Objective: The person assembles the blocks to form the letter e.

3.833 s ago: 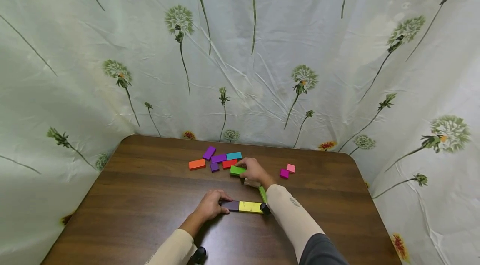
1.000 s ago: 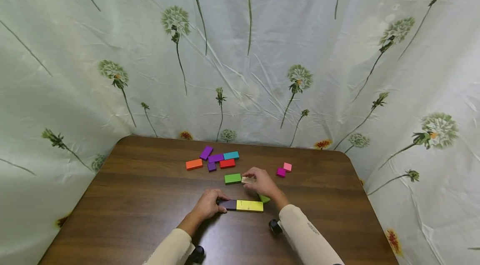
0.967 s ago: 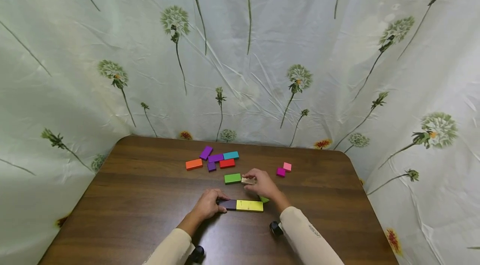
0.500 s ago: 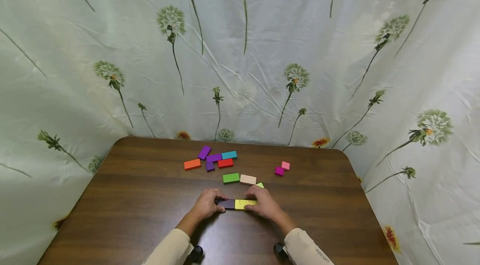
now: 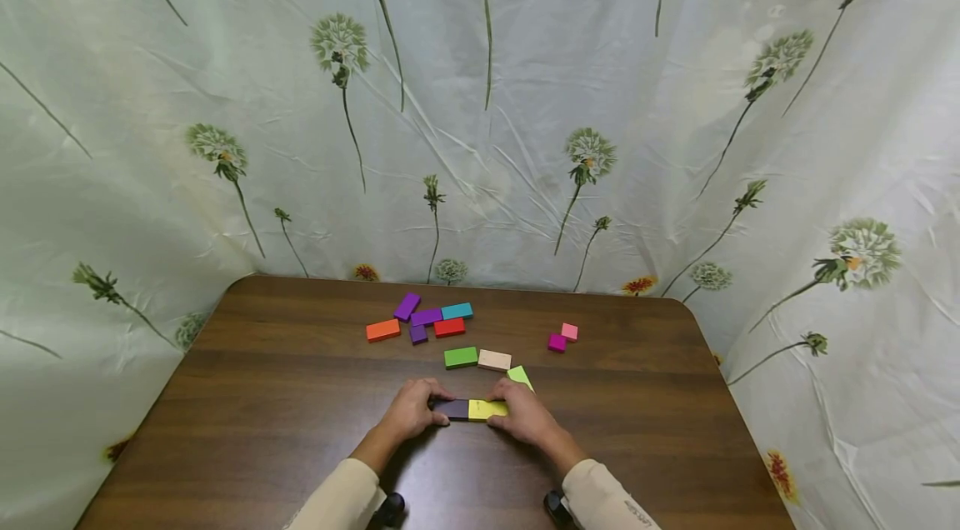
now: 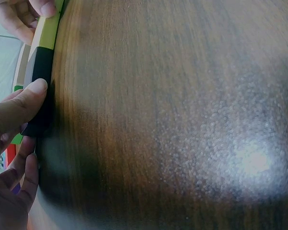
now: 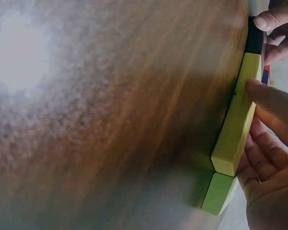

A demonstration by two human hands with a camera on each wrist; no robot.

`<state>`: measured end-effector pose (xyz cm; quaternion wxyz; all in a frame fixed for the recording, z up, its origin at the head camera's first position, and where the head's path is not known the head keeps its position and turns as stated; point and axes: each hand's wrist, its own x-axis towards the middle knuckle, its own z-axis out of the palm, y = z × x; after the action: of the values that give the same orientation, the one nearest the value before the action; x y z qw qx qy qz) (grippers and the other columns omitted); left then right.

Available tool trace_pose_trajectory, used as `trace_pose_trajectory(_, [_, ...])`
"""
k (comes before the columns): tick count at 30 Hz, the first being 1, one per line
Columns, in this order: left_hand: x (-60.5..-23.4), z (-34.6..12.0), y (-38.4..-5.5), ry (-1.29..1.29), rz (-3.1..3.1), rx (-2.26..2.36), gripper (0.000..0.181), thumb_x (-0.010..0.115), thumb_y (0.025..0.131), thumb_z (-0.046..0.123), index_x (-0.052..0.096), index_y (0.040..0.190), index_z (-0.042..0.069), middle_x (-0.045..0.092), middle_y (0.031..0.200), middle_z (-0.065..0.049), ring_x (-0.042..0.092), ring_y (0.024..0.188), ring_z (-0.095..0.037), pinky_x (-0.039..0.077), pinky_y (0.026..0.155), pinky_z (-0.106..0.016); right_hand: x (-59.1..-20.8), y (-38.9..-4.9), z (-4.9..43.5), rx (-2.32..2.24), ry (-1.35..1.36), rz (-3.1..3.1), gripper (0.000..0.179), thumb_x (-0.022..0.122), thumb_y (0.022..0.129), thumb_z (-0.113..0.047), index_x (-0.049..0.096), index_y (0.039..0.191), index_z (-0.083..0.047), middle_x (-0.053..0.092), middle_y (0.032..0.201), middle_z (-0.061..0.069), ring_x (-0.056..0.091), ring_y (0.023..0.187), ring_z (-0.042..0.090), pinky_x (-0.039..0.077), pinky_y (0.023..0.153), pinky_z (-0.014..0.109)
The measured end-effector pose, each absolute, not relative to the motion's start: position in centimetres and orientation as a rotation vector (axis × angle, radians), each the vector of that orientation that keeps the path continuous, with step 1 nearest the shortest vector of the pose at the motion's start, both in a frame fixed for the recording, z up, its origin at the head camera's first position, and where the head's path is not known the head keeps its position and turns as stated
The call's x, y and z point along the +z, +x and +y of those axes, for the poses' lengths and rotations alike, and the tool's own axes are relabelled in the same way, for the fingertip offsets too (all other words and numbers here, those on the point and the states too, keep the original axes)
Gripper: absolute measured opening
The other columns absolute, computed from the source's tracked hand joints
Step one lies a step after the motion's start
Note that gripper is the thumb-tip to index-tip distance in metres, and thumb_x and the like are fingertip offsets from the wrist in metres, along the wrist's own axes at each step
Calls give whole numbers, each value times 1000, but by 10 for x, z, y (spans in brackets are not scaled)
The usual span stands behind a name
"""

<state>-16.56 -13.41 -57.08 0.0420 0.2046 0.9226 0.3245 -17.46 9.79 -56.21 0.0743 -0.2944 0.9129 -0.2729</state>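
Note:
My left hand (image 5: 411,411) grips the outer end of a dark block (image 5: 454,409), thumb on its near side and fingers behind. End to end with it lies a yellow block (image 5: 483,409), which my right hand (image 5: 527,413) pinches between thumb and fingers. In the right wrist view the yellow block (image 7: 237,124) runs on to a green block (image 7: 218,194) at its outer end. From above, that light green block (image 5: 519,377) slants away behind the right fingers, partly hidden. Beyond stand a beige block (image 5: 495,360) and a green block (image 5: 461,357), end to end.
Farther back on the brown table (image 5: 300,397) lie an orange block (image 5: 383,330), a red block (image 5: 449,327), a teal block (image 5: 457,311) and several purple ones. To the right sit a magenta cube (image 5: 557,342) and a pink cube (image 5: 570,332). A flowered curtain hangs behind.
My right hand first set down the green block, then adjusted the beige one beside it. It has since come nearer and taken hold of the yellow block. The left hand stays on the dark block.

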Motion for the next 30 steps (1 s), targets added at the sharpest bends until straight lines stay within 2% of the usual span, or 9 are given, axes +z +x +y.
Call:
trace_pose_trajectory(21, [-570, -133, -162, 637, 2843, 934, 29, 83, 71, 11, 75, 99, 7, 67, 90, -4, 61, 89, -27, 46, 82, -46, -559, -172, 93, -794, -837, 2781, 23, 81, 75, -12, 73, 94, -1, 63, 87, 2, 60, 83, 16, 49, 75, 29])
trace_pose_trajectory(30, [-569, -132, -160, 655, 2861, 923, 31, 82, 71, 10, 74, 101, 5, 69, 93, -6, 62, 92, -28, 45, 85, -48, -558, -172, 93, -809, -838, 2788, 24, 81, 75, -11, 73, 95, -1, 64, 89, 4, 61, 85, 18, 49, 78, 31])
